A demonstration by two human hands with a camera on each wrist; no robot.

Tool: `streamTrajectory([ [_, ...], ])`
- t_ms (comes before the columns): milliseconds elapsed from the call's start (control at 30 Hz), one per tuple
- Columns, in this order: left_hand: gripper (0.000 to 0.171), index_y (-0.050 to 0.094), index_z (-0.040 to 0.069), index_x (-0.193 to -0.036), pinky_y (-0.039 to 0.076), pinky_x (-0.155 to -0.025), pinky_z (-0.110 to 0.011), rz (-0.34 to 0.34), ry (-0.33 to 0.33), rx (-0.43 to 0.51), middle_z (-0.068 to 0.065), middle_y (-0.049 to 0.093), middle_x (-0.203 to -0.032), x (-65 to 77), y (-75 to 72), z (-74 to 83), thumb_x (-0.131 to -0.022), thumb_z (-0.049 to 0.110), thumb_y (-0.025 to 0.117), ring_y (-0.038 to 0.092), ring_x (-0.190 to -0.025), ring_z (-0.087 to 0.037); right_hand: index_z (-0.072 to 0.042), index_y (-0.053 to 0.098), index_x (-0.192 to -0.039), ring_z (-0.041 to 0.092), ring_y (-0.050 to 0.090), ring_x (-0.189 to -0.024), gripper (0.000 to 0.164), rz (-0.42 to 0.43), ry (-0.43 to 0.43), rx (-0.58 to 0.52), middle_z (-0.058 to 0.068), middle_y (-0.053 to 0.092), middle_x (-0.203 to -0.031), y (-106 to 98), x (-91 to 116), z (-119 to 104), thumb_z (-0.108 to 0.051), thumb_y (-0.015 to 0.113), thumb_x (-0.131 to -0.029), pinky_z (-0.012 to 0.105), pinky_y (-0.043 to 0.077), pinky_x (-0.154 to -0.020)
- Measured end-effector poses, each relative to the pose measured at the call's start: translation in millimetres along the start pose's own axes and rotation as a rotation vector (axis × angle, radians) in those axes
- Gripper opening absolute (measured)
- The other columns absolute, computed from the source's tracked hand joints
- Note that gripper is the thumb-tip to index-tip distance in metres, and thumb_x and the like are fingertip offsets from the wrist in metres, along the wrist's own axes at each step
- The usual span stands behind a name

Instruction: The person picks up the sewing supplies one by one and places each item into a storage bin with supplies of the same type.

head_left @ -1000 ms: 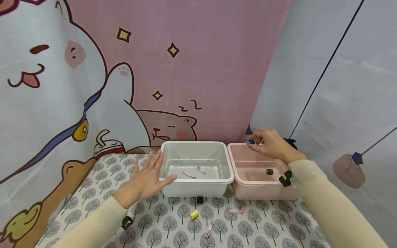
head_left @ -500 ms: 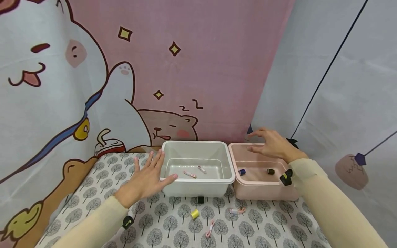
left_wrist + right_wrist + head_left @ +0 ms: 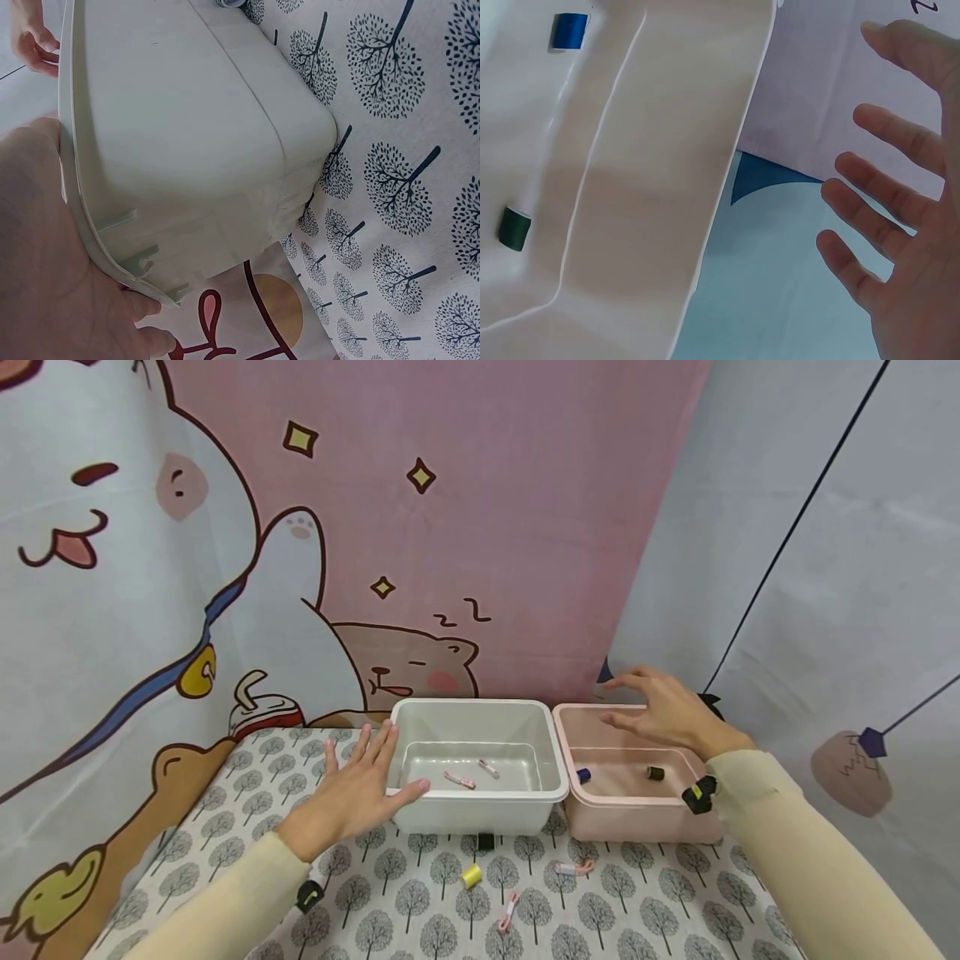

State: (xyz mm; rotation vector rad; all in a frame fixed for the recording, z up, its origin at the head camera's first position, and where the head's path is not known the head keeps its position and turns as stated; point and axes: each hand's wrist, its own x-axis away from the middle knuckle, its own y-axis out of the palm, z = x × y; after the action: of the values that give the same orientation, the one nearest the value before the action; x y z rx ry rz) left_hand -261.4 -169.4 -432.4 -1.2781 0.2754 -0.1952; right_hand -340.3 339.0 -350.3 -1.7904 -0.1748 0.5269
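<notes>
My left hand rests with spread, straight fingers at the left rim of the white bin; the left wrist view has the palm against that rim. Over the pink bin my right hand hovers with parted fingers, holding nothing. A blue thread spool and a dark green thread spool lie on the pink bin's floor, apart from each other. Inside the white bin are two small pinkish bundles, one a folded cord, the other a paler strip.
On the tree-print cloth before the bins lie a yellow thread spool, a black spool-like piece close to the white bin, and two banded pink cord bundles, one upright in view, one sideways. A printed curtain hangs behind.
The blue thread spool, pinched by my right hand a second ago, has been let go and now lies in the pink bin. The right fingers have spread. My left hand stays put.
</notes>
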Motion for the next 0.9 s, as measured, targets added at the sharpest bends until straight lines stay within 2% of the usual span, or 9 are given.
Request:
streamTrajectory([
  [400,0.119,0.007,0.008,-0.186,-0.015,-0.133,-0.091,-0.005,0.004,0.003,-0.009,0.001,-0.197,-1.2,-0.7,-0.9,-0.109,0.093,0.038,-0.001,-0.184,-0.043,-0.020,0.077,-0.153,0.053,0.066,-0.148,0.054,0.039,-0.041,-0.008,0.023,0.067,-0.161,-1,11,-14,-0.044,0.087,-0.105,0.079,0.055,-0.118],
  [800,0.118,0.006,0.010,-0.187,-0.016,-0.133,-0.090,-0.002,0.004,0.001,-0.008,0.000,-0.197,-0.3,-1.5,0.0,-0.109,0.093,0.036,0.000,-0.184,-0.044,-0.015,0.078,-0.149,0.048,0.065,-0.151,0.055,0.063,-0.063,-0.038,0.016,0.072,-0.157,7,28,-33,-0.046,0.086,-0.104,0.076,0.052,-0.124],
  [900,0.118,0.008,0.009,-0.187,-0.015,-0.133,-0.091,0.004,0.006,0.000,-0.008,0.001,-0.197,-0.5,-1.4,-0.2,-0.109,0.093,0.036,0.001,-0.184,-0.044,-0.017,0.078,-0.150,0.043,0.071,-0.145,0.055,0.067,-0.059,-0.022,0.011,0.073,-0.156,10,33,-37,-0.050,0.085,-0.105,0.072,0.058,-0.119],
])
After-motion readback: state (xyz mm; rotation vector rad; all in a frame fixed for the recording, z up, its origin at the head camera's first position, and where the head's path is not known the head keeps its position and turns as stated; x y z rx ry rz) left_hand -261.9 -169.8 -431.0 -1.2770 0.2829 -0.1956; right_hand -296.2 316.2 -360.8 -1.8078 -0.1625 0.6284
